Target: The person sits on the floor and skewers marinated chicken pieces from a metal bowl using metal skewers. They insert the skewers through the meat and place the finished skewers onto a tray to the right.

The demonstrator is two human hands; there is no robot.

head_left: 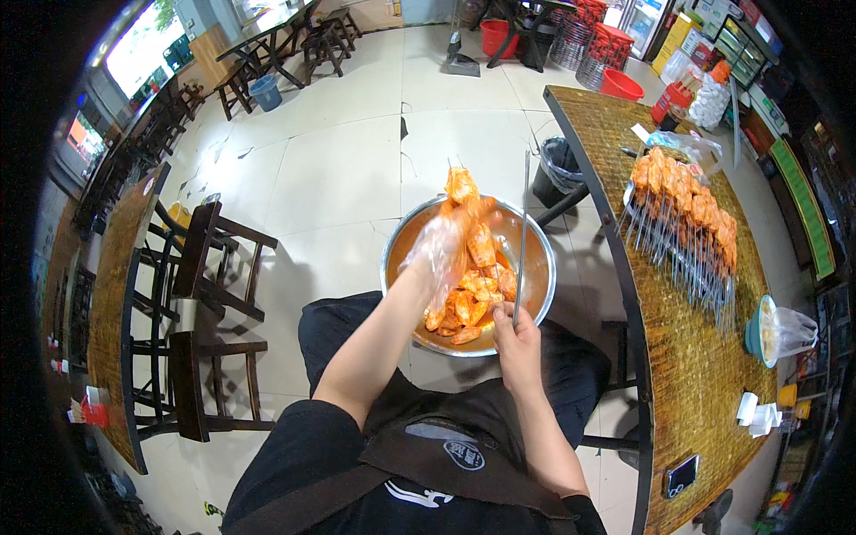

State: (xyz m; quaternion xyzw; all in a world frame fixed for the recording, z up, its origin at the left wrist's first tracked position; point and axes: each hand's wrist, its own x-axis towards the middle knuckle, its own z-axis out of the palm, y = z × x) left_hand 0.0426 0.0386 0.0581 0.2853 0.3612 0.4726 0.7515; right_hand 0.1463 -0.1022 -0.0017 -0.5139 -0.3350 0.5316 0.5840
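Observation:
My left hand point(438, 244), in a clear plastic glove and blurred, closes around orange-marinated chicken wing pieces point(461, 184) threaded on thin metal skewers. Their tips poke out past the topmost piece. Below it, my bare right hand point(519, 341) grips the lower ends of these skewers. It also holds a longer metal skewer point(523, 234), which carries no meat. Both hands are over a steel bowl point(537, 294) between my knees. Loose marinated wing pieces point(466, 311) lie in the bowl with reddish marinade.
On the wooden table point(675, 374) at right lies a row of loaded skewers point(685, 207). A teal bowl point(756, 334), crumpled tissues point(759, 414) and a phone point(682, 476) sit nearer. A lined bin point(558, 170) stands beside the table. Dark wooden stools point(200, 267) are at left.

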